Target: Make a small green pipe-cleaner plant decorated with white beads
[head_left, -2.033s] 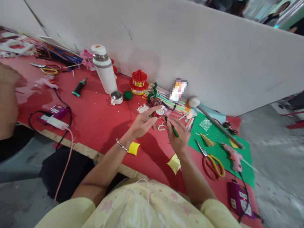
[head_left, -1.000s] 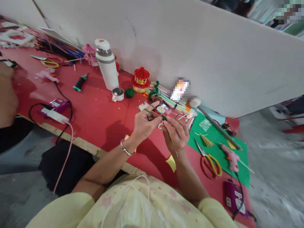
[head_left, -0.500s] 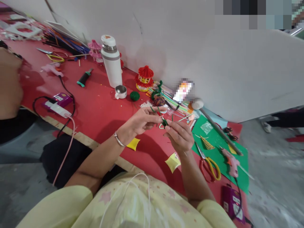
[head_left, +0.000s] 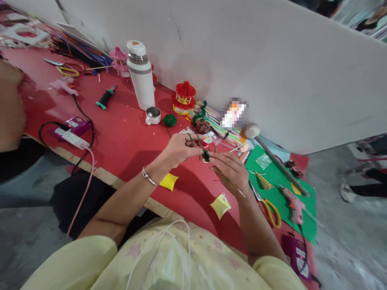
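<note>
Green yarn (head_left: 190,137) loops round the raised index finger of my left hand (head_left: 178,151). The thumb and other fingers of that hand pinch a small dark green crochet piece (head_left: 206,156). My right hand (head_left: 231,171) is closed beside it, fingertips touching the piece's right side. The thin, pale end of a crochet hook (head_left: 241,193) sticks out under my right palm; its tip is hidden at the green stitches. Behind my hands lie a green yarn ball (head_left: 170,120) and a multicoloured yarn ball (head_left: 202,127).
A white bottle (head_left: 141,78) and its cup (head_left: 153,115) stand behind left. Yellow packets (head_left: 220,206) lie in front. Scissors (head_left: 272,213) and a pink glue gun (head_left: 293,203) lie right, near a grey stick (head_left: 279,167). Another person's arm (head_left: 10,108) shows at far left.
My right hand has turned flatter, and the hook's end now shows below its palm. My left hand and the green piece have shifted slightly left.
</note>
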`<state>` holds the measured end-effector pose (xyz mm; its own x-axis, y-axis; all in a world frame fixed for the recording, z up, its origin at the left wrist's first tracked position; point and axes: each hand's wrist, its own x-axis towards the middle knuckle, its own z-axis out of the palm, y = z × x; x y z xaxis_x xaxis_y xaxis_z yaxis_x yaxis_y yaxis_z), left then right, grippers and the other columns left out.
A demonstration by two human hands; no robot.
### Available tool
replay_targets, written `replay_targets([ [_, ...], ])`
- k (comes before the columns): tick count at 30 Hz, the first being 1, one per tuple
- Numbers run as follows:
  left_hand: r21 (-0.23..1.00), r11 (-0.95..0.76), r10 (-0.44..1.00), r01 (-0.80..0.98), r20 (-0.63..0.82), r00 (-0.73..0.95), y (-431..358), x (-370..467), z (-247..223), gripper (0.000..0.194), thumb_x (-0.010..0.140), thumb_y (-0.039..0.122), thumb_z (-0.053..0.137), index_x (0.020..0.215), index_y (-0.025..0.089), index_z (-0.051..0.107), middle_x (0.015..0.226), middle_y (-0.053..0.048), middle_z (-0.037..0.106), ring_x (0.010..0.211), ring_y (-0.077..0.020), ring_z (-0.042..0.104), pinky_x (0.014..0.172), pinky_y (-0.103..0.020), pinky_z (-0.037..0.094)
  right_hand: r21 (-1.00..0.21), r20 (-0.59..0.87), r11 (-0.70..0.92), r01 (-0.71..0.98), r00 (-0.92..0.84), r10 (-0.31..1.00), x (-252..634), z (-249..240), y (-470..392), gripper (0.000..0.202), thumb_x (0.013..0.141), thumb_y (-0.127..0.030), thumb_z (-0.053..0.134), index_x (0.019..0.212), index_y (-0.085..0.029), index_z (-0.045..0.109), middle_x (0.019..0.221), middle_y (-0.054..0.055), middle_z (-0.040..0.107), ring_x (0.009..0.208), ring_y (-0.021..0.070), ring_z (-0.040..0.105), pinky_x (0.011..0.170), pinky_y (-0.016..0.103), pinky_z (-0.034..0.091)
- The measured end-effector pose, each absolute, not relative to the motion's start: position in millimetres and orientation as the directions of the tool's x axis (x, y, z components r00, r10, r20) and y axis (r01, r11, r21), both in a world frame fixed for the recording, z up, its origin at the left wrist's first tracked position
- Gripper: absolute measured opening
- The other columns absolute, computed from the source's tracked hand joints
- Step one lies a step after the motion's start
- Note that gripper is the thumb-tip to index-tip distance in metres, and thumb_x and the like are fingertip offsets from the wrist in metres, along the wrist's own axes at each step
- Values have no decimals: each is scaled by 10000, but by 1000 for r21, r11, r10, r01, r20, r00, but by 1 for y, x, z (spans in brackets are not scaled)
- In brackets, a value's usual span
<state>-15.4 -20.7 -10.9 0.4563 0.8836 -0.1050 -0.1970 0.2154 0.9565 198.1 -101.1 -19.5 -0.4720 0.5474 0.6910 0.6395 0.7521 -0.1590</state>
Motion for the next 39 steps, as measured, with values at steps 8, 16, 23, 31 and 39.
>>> replay_targets([
  [8, 994, 60, 909, -88, -18, 416, -22, -14, -8, 423, 620, 160, 809, 1037, 98, 785, 614, -11, 684, 504, -69, 514, 476, -186, 357, -303, 671, 754, 583, -431, 603, 197, -6, -104, 339, 925, -112, 682, 1240, -236, 676, 1172, 104, 782, 1042, 204, 744, 906, 406, 603],
  [16, 995, -31, 891, -90, 68, 448, -21, -14, -7, 272, 627, 138, 792, 898, 127, 810, 641, -14, 694, 556, -90, 562, 531, -204, 423, -520, 604, 678, 520, -337, 722, 202, -1, -107, 209, 949, -181, 663, 1128, -256, 741, 1098, 73, 802, 1004, 215, 756, 904, 420, 606],
  [23, 955, 164, 850, -246, -11, 526, -25, -9, -9, 300, 665, 202, 818, 956, 131, 813, 685, -33, 694, 442, -32, 383, 423, -205, 222, -772, 574, 551, 316, -23, 818, 202, -29, -102, 175, 968, -372, 648, 999, -259, 778, 986, 60, 806, 926, 247, 770, 833, 451, 643],
  [31, 848, 369, 819, -380, -104, 564, -29, -6, -16, 486, 639, 238, 877, 1111, 179, 780, 941, -93, 766, 463, -13, 356, 421, -216, 134, -782, 603, 537, 316, 165, 781, 181, -40, -100, 202, 958, -405, 661, 969, -252, 793, 961, 65, 769, 898, 224, 741, 773, 397, 625],
  [39, 873, 350, 839, -340, -131, 528, -28, -4, -19, 505, 643, 238, 881, 1127, 153, 767, 641, 21, 632, 428, -19, 345, 411, -213, 146, -725, 630, 559, 402, 56, 775, 192, -38, -101, 227, 967, -422, 648, 1044, -262, 790, 1046, 87, 785, 988, 252, 735, 869, 460, 605],
])
